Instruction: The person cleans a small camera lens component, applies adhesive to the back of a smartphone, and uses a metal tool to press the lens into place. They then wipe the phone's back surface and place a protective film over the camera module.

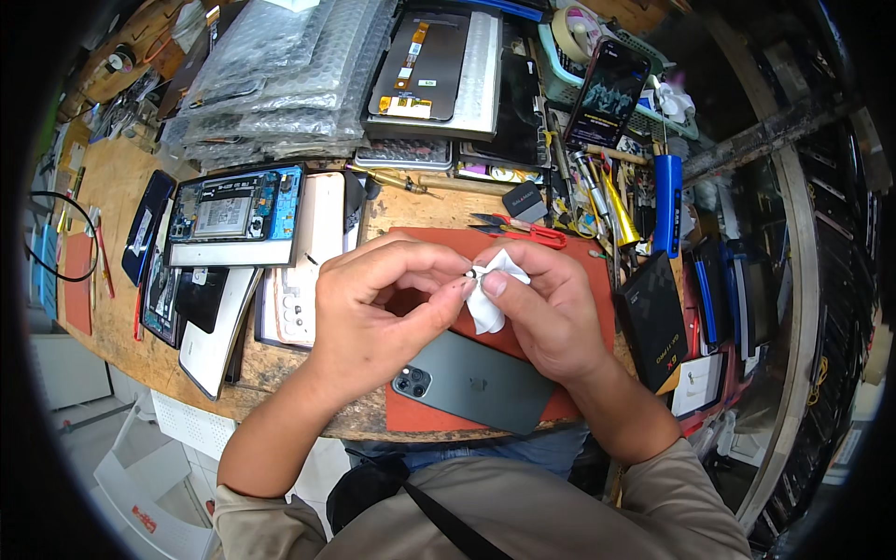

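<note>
Both hands meet above an orange-red mat (411, 411) at the middle of the bench. My left hand (378, 303) pinches a tiny dark part (471, 274) between thumb and fingertips; its kind is too small to make out. My right hand (553, 303) is closed on a crumpled white tissue (489, 313), its thumb pressing the tissue against the fingers right beside the tiny part. Below the hands a dark grey smartphone (481, 385) lies back up on the mat, its camera cluster to the left. Red-handled scissors (534, 233) rest at the mat's far edge.
At left are stacked opened phones (233, 219) and a pale phone back (299, 303). Bubble-wrapped packs (271, 84) and a loose screen (422, 70) stand behind. Screwdrivers (597, 201), a blue-handled tool (667, 201) and a black box (653, 322) crowd the right. A lit phone (609, 98) leans by a basket.
</note>
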### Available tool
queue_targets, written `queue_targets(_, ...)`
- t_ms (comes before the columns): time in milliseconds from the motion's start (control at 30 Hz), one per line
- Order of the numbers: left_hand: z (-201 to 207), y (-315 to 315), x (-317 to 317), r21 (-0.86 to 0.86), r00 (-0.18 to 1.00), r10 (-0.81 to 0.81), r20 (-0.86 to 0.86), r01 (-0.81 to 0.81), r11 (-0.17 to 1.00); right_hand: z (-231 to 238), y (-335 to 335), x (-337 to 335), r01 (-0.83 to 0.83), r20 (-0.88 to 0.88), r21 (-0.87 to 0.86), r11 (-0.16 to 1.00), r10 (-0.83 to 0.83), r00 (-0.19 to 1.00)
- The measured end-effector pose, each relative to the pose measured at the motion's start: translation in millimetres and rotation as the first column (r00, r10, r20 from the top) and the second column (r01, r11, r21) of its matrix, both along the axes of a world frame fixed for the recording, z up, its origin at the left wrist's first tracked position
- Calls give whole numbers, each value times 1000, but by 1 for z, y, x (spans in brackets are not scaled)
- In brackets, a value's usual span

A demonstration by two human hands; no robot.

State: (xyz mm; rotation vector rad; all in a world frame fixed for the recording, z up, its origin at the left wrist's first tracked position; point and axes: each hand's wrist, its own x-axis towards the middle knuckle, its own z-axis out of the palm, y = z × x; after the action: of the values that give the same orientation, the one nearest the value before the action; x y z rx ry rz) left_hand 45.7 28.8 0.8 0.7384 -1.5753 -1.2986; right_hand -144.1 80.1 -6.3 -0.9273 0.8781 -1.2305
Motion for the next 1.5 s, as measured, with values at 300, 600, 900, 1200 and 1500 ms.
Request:
queue_targets(300, 5, 3, 3, 25, 999, 26, 18, -26, 999, -1, 2, 4, 49, -119, -154, 987, -68, 991)
queue_targets(600, -8, 5, -4, 144, 989, 68, -132, -48, 988, 5, -1, 7, 79, -417, -363, 928, -238, 877)
queue_targets(900, -8, -9, 1, -427, 967, 230, 108, -164, 889, 3, -7, 3, 140, -668, -334, 932, -338, 663)
queue_targets(1200, -7, -6, 2, -386, 971, 199, 128, -136, 912, -2, -8, -8, 108, -279, -53, 993, -118, 953)
queue_targets(1500, -5, -5, 3, -323, 977, 171, 129, -121, 939, 9, -6, -7, 101, -269, -43, 994, -109, 957)
